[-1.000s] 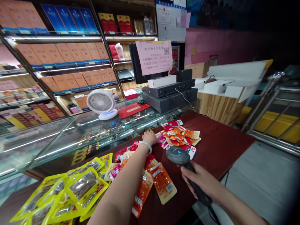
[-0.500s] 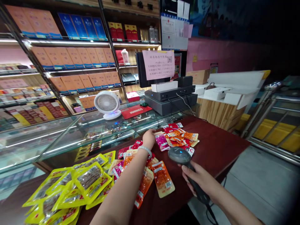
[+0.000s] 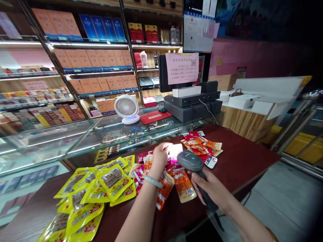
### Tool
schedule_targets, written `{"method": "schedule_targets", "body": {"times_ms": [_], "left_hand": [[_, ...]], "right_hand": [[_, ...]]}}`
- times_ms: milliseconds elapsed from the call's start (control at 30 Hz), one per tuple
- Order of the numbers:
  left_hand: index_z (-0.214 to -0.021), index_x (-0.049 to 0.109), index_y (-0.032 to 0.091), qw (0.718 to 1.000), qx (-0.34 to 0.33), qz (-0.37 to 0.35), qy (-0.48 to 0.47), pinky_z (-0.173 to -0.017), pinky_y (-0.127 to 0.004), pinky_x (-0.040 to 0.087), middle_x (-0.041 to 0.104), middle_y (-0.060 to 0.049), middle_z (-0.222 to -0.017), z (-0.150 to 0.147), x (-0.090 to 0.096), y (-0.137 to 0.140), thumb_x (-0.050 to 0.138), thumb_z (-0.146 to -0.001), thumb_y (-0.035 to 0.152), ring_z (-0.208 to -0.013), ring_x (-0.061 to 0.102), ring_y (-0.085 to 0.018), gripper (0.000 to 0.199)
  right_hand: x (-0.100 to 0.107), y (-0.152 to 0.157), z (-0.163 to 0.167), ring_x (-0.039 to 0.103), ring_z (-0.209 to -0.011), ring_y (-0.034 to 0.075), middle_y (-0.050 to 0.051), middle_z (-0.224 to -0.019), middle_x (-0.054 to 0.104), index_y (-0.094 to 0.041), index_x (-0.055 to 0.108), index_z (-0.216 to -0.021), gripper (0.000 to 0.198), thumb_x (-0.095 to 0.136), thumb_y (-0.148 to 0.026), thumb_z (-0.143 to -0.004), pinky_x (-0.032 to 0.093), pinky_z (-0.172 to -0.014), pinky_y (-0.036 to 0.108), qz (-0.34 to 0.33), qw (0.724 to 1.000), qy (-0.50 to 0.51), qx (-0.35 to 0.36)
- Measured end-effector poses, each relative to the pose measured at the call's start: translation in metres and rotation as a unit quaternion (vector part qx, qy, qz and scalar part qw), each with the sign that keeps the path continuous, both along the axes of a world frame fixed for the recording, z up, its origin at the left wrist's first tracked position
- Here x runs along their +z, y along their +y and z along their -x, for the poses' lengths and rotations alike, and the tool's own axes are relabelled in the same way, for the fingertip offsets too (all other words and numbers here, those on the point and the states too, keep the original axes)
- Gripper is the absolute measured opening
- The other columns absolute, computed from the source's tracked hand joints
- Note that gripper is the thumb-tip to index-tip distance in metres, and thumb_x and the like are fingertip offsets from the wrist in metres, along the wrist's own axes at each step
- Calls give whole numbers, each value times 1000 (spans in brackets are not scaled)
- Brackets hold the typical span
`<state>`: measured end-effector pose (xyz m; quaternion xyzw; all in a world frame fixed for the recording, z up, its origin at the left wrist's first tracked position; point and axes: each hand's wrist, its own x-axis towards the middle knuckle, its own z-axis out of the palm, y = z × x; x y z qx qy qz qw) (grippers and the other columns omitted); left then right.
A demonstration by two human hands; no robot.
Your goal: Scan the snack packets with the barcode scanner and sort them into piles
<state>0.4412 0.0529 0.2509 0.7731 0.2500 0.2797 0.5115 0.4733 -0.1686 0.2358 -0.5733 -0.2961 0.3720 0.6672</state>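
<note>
My left hand (image 3: 161, 155), with a pale bangle on its wrist, grips a pink snack packet (image 3: 174, 152) by its left side. Bright light washes over that packet's face. In my right hand (image 3: 210, 185) is a dark barcode scanner (image 3: 191, 160), its head close to the packet and a green light lit on top. Below them lies an orange snack packet (image 3: 183, 185) on the dark red counter (image 3: 242, 148). More red, pink and orange packets lie under and beside my left hand. Another pile of orange and red packets (image 3: 199, 144) is beyond the scanner.
Yellow snack packets (image 3: 113, 178) are heaped at the left. A glass display case (image 3: 83, 139) runs behind the counter, bearing a white fan (image 3: 127, 108), a red mat (image 3: 153, 117) and a monitor (image 3: 163, 74) above a cash drawer (image 3: 193, 109). A metal railing (image 3: 297, 124) stands right.
My left hand has drawn back from the far pile with the pink packet. The scanner's top light has gone from blue to green, and its beam now lights the packet. The view has shifted left.
</note>
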Motion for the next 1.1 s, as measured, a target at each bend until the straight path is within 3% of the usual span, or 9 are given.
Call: {"method": "schedule_targets", "body": {"times_ms": [100,200,333,433,633,733,867,1000,1100], "left_hand": [[-104,71,17,999,17,-38,22,-70,-26,52,73,-8,-93,7,-3,8,50,-85,20,-74,65,-15,29],[-102,72,18,984,54,-134,101,-80,-30,50,73,-8,-97,15,-8,19,50,-85,20,-86,66,-19,28],[-103,72,17,912,118,-335,205,-93,-38,44,69,-13,-103,23,-11,26,50,-83,17,-103,61,-26,30],[-107,70,17,882,134,-410,190,-99,-40,40,66,-13,-108,21,-12,16,53,-84,26,-107,57,-28,30],[-92,74,20,917,13,-349,191,-89,-31,43,70,-8,-97,-4,-14,-20,52,-89,40,-95,61,-21,29],[-88,74,19,914,-34,-335,226,-83,-30,45,71,-10,-93,-28,-13,-33,44,-92,50,-90,63,-21,43],[-90,73,15,906,-46,-283,311,-84,-33,46,71,-18,-101,-72,-15,-43,32,-92,58,-97,66,-26,60],[-90,73,14,913,-60,-229,333,-84,-31,47,72,-19,-101,-103,-23,-46,44,-91,46,-98,67,-26,43],[-88,71,15,924,-67,-213,312,-78,-28,47,73,-16,-98,-102,-30,-39,50,-88,32,-91,69,-22,27]], "right_hand": [[-5,-2,4,40,-34,6,-8,-54,49,-21,52,-95,36,61,-55,-86,36,-33,19,6,1000,21,0],[-9,-9,10,40,-36,6,-9,-54,47,-21,50,-91,38,64,-55,-83,37,-34,18,20,999,41,-10],[-17,-20,15,41,-37,6,-9,-56,47,-21,49,-87,40,65,-56,-82,37,-33,17,34,997,60,-26],[-23,-31,12,40,-36,5,-9,-58,48,-21,48,-87,41,65,-58,-81,36,-33,17,45,996,65,-45],[-32,-54,3,40,-36,5,-10,-58,48,-21,51,-97,51,67,-64,-74,33,-31,16,73,986,110,-98],[-35,-60,0,40,-35,5,-10,-57,47,-22,51,-93,50,67,-64,-74,34,-32,17,72,984,119,-114],[-37,-65,0,41,-35,5,-10,-56,46,-22,49,-89,48,67,-65,-74,34,-32,17,73,982,121,-125],[-37,-71,1,41,-36,6,-10,-57,47,-23,49,-94,51,68,-65,-73,33,-31,16,72,981,126,-130],[-36,-76,2,41,-36,6,-10,-57,47,-23,49,-95,51,68,-65,-73,33,-32,17,65,981,128,-130]]}}
